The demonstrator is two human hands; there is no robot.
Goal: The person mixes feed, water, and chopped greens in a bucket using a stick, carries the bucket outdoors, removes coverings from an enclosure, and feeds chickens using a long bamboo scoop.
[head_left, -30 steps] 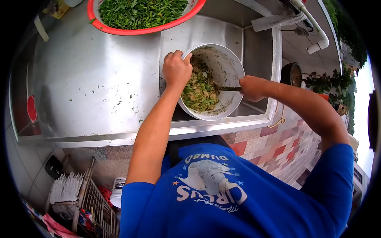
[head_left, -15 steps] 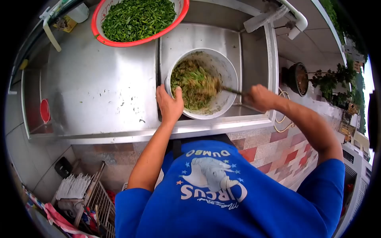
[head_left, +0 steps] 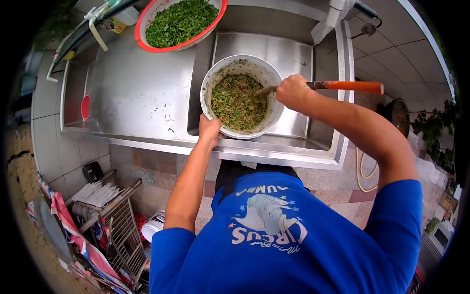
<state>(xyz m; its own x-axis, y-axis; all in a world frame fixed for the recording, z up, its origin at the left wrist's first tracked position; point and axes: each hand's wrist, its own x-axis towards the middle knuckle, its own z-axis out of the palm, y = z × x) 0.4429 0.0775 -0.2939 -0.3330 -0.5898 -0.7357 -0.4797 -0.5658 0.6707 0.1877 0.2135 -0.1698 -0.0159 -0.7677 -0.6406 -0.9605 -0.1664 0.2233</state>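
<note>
A deep white pot (head_left: 208, 98) sits in the steel sink, holding a chopped green and brown mixture (head_left: 237, 103). My left hand (head_left: 209, 128) is closed on the pot's near left side, by the rim. Over the opposite side of the pot, my right hand (head_left: 292, 92) is closed round the shaft of a stirring tool with an orange handle (head_left: 350, 86). The handle sticks out to the right past my hand. The tool's lower end slants into the mixture, and its head is buried, so its shape cannot be made out.
A red-rimmed basin (head_left: 183, 46) of chopped greens stands at the back left. Green scraps dot the steel drainboard (head_left: 142, 88), with a small red cup-like object (head_left: 85, 107) at its left end. A white pipe (head_left: 335, 13) comes down behind the sink. A wooden rack (head_left: 117, 230) stands lower left.
My right hand has moved left and up with the tool, closer to the pot's rim, and the orange handle now shows. The pot appears more upright. My view has shifted.
</note>
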